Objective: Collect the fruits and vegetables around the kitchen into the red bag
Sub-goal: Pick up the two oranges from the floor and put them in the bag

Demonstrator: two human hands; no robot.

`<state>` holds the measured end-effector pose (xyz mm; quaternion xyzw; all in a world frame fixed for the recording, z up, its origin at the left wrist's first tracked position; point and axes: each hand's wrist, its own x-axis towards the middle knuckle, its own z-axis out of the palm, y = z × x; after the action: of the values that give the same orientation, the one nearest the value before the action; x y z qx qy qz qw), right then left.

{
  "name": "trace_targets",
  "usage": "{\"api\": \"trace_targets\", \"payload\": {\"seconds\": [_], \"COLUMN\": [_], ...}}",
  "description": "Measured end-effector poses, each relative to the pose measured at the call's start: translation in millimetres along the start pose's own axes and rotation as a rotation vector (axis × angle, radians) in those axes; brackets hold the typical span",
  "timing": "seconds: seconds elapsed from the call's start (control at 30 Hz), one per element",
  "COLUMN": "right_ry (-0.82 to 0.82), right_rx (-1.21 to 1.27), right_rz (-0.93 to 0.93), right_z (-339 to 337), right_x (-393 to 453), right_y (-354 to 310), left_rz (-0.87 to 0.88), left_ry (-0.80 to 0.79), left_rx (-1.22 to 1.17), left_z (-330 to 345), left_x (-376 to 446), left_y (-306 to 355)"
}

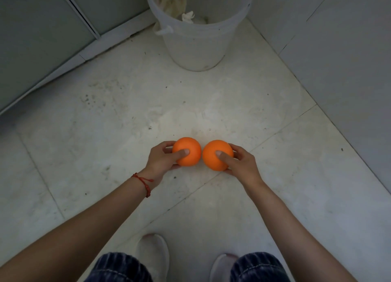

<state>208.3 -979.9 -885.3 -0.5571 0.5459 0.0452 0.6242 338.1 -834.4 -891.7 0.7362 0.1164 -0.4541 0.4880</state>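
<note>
Pale, speckled floor tiles [118, 120] fill most of the frame, marked with dark specks and smudges, and grey cabinet panels [38, 38] are seen along the upper left, with plain light walls at the upper right. At the top centre, a translucent white bucket [198, 42] is stood on the floor in the corner, with crumpled whitish cloth or paper [188, 17] lying inside it and a scrap hung over its left rim. Just below the middle of the frame, two oranges are held side by side above the floor, nearly touching, with only a thin gap visible between them. The left orange [188, 152] is held in the grip of the left hand [160, 161], whose thumb is laid across the fruit's top and whose fingers are curled round its far and under sides. The right orange [216, 153] is held in the same way by the right hand [243, 165], the thumb pressed on top and the fingers wrapped behind and beneath. A red string bracelet [145, 181] is worn on the left wrist. Both bare forearms are stretched forward from the lower corners of the frame. At the bottom edge, dark striped trousers [118, 267] and two light slippers [154, 252] are seen on the tiles. No red bag is shown in this view.
</note>
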Motion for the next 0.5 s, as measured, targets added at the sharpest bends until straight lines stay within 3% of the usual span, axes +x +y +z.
{"api": "trace_targets", "payload": {"seconds": [0.5], "right_ry": [0.033], "right_rx": [0.18], "right_rz": [0.011], "right_z": [-39], "right_x": [-162], "right_y": [-99], "left_rz": [-0.101], "left_ry": [0.08], "left_rx": [-0.241], "left_z": [-46], "left_x": [-162], "left_y": [81]}}
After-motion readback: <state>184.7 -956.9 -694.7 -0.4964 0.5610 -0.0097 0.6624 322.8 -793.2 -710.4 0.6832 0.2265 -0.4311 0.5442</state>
